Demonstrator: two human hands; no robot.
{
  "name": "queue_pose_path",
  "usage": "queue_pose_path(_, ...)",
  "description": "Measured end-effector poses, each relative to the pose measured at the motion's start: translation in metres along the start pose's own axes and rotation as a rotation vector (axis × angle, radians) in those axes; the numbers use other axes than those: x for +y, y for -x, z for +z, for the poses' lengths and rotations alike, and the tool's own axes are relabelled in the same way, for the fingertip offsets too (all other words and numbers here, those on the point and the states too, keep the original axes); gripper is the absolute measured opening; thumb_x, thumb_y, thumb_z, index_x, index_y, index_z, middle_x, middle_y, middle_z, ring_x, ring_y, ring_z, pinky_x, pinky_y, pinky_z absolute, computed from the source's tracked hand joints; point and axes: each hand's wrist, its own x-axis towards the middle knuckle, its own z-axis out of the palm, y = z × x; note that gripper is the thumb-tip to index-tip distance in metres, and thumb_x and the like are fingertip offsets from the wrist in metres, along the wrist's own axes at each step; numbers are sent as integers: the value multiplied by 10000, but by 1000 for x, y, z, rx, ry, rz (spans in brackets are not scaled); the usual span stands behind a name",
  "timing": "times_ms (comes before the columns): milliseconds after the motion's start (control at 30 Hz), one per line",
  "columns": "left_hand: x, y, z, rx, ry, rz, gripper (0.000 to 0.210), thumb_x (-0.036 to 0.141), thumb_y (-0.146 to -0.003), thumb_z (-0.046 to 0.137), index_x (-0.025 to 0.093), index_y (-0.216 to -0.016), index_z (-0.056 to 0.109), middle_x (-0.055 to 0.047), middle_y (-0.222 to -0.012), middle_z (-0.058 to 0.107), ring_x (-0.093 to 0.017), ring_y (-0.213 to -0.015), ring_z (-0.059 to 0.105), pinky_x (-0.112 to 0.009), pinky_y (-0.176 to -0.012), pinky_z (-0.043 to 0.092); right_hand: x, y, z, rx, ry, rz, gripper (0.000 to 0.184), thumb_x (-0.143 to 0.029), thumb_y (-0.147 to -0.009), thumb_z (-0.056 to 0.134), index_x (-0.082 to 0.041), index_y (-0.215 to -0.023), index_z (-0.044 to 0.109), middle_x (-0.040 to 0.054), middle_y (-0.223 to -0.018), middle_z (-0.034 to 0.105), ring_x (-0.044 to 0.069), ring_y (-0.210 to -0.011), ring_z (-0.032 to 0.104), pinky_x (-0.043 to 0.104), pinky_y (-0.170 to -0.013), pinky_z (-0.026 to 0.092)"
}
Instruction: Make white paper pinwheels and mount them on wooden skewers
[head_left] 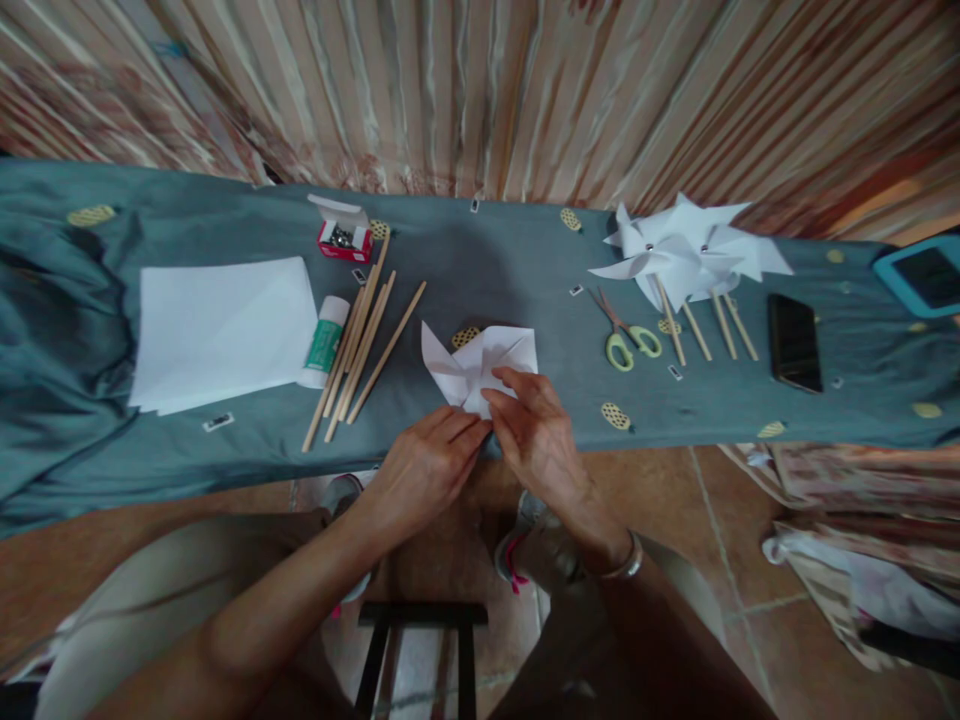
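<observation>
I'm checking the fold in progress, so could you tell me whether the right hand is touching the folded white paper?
Touching. The head view shows the right hand with its fingertips pressed onto the folded white paper, no gap visible.

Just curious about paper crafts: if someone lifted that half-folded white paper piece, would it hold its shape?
The folded paper piece probably weighs little and flops, being thin sheet. Its loose flaps would likely spring open, as both hands, left hand and right hand, press its near edge.
</observation>
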Motion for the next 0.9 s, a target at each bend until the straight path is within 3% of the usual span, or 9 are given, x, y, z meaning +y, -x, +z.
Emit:
queue_pose_path(333, 0, 0, 1, 8, 28, 0, 217, 83, -886, 517, 105, -1068, 634, -106, -987, 689, -227, -893, 636, -369, -790, 587, -2, 1, -1, 6, 68, -26, 248, -137, -919, 469, -216, -1067, 652, 105, -1275, 593, 281, -1141, 513, 468, -981, 497)
queue_pose_path(633, 0, -1, 0, 3, 20, -1, 196, 86, -883, 526, 113, -1035, 647, -94, -983, 692, -220, -895, 646, -359, -796, 591, -3, -1, -3, -34, 181, -77, 296, -169, -967, 401, -160, -1162, 624, 127, -1296, 575, 267, -1169, 490, 425, -980, 490)
queue_pose_path(900, 0, -1, -1, -4, 34, -4, 215, 69, -867, 546, 96, -1055, 645, -105, -990, 692, -234, -905, 647, -377, -799, 596, -3, -1, -2, -68, 185, -51, 332, -172, -969, 378, -195, -1209, 606, 120, -1344, 546, 283, -1218, 466, 460, -985, 475)
